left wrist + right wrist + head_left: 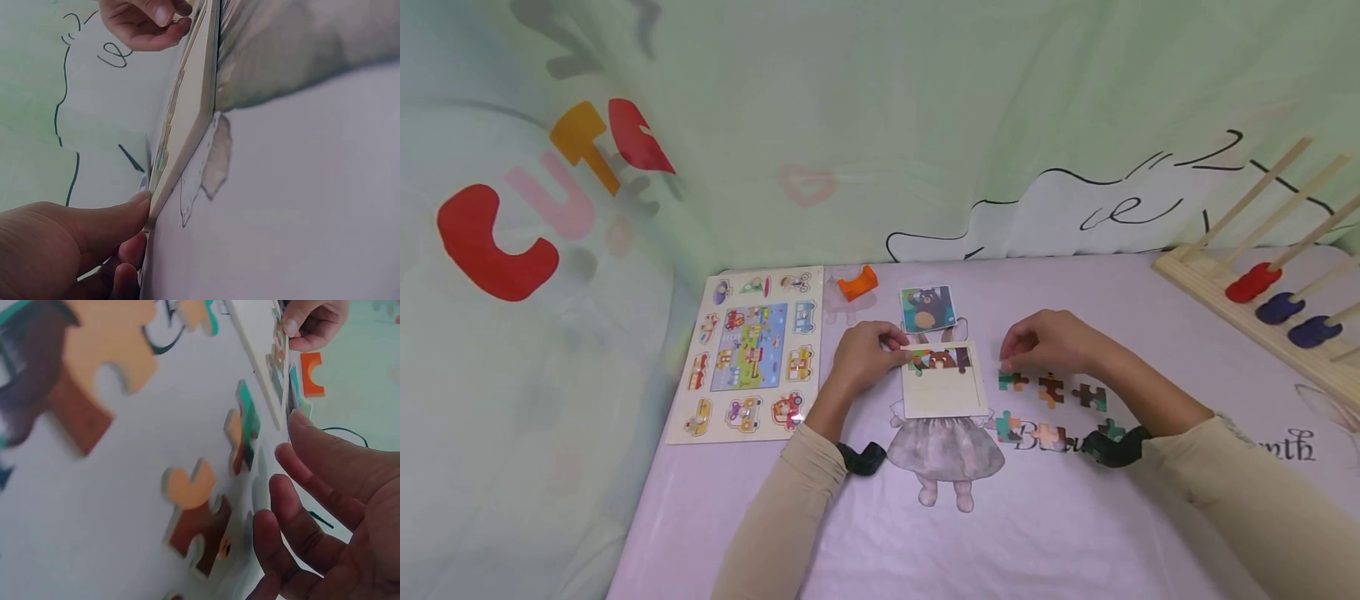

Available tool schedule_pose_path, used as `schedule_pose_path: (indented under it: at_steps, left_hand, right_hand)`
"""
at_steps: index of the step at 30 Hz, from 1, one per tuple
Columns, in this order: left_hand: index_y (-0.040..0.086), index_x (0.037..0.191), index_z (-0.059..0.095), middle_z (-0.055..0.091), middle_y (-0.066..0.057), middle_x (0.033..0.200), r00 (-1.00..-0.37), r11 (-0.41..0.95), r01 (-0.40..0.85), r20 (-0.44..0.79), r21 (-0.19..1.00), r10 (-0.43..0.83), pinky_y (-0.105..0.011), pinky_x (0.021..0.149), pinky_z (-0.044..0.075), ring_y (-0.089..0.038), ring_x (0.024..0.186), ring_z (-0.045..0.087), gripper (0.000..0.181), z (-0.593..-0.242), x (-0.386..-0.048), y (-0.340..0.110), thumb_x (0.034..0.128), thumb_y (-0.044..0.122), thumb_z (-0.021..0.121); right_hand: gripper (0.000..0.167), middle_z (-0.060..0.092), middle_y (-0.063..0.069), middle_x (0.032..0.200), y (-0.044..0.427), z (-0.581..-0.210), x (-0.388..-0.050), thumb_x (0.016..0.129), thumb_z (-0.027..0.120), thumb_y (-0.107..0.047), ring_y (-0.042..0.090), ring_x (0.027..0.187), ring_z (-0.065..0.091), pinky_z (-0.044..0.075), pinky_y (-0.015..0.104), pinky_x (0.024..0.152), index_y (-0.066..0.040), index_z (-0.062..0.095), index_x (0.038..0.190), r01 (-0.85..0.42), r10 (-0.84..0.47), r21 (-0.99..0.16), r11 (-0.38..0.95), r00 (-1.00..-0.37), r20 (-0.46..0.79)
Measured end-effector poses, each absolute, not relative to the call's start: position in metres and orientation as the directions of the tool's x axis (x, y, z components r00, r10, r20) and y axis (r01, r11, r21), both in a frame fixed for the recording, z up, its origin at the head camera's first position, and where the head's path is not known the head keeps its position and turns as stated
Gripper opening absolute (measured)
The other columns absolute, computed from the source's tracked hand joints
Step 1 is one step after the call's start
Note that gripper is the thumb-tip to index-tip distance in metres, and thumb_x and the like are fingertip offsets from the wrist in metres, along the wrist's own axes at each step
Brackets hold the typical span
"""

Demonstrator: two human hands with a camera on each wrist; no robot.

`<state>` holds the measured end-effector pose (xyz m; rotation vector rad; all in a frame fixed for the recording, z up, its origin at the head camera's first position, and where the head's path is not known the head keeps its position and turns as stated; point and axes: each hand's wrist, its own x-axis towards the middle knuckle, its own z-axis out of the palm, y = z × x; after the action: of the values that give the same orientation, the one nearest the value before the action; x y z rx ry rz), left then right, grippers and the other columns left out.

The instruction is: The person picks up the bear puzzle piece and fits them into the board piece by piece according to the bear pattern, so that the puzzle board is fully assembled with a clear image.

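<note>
A pale wooden puzzle board (943, 392) lies in the middle of the table, its top row filled with bear-picture pieces (940, 360). My left hand (869, 357) pinches the board's upper left edge, thumb on top and fingers at the side, as the left wrist view also shows. To the right of the board my right hand (1052, 343) hovers above loose jigsaw pieces, fingers loosely bent and holding nothing. Nearest to it are a green-and-brown piece (247, 428) and a brown-and-orange piece (199, 522). Other loose pieces (1048, 436) lie in a lower row.
A bear picture card (928, 308) lies just behind the board. Left of it are an orange notched block (858, 283) and a vehicle peg puzzle (748, 354). A wooden stacking rack (1195, 271) with red and blue pieces stands at the right. Fabric hangs behind the table.
</note>
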<state>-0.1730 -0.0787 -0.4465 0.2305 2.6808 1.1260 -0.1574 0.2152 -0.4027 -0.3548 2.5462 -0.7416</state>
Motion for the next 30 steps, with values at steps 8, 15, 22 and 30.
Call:
schedule_pose_path:
  at_steps: [8, 15, 22, 30]
  left_hand:
    - [0.016, 0.097, 0.075, 0.065, 0.002, 0.082, -0.963, 0.695, 0.05, -0.149, 0.718, 0.223, -0.028, 0.073, 0.04, -0.017, 0.08, 0.055, 0.013, -0.448, -0.173, -0.078, 0.0876, 0.024, 0.08]
    - [0.016, 0.098, 0.076, 0.065, 0.001, 0.082, -0.962, 0.693, 0.047, -0.154, 0.719, 0.224, -0.029, 0.073, 0.041, -0.018, 0.081, 0.056, 0.013, -0.447, -0.174, -0.078, 0.0879, 0.024, 0.08]
    - [0.016, 0.099, 0.075, 0.064, 0.001, 0.081, -0.962, 0.695, 0.048, -0.154, 0.717, 0.225, -0.029, 0.074, 0.04, -0.017, 0.081, 0.055, 0.014, -0.447, -0.174, -0.078, 0.0881, 0.024, 0.08]
    - [0.016, 0.099, 0.075, 0.064, 0.001, 0.082, -0.962, 0.696, 0.047, -0.156, 0.717, 0.226, -0.029, 0.074, 0.041, -0.018, 0.082, 0.056, 0.014, -0.447, -0.173, -0.078, 0.0885, 0.025, 0.079]
  right_hand:
    - [0.017, 0.062, 0.0, 0.083, 0.226, -0.408, -0.155, 0.084, 0.083, -0.029, 0.02, 0.083, 0.054, 0.044, 0.033, 0.069, -0.017, 0.076, 0.094, -0.089, -0.363, -0.568, 0.818, -0.846, -0.39]
    - [0.025, 0.059, 0.002, 0.088, 0.229, -0.411, -0.157, 0.079, 0.088, -0.03, 0.021, 0.086, 0.052, 0.043, 0.034, 0.07, -0.018, 0.076, 0.097, -0.057, -0.372, -0.595, 0.802, -0.827, -0.421]
    - [0.025, 0.056, 0.003, 0.089, 0.229, -0.414, -0.156, 0.076, 0.09, -0.024, 0.022, 0.086, 0.05, 0.041, 0.034, 0.07, -0.018, 0.074, 0.095, -0.068, -0.373, -0.59, 0.805, -0.83, -0.413]
    - [0.023, 0.055, 0.003, 0.087, 0.228, -0.416, -0.156, 0.077, 0.088, -0.018, 0.022, 0.085, 0.05, 0.042, 0.034, 0.069, -0.017, 0.073, 0.094, -0.061, -0.371, -0.593, 0.803, -0.83, -0.416]
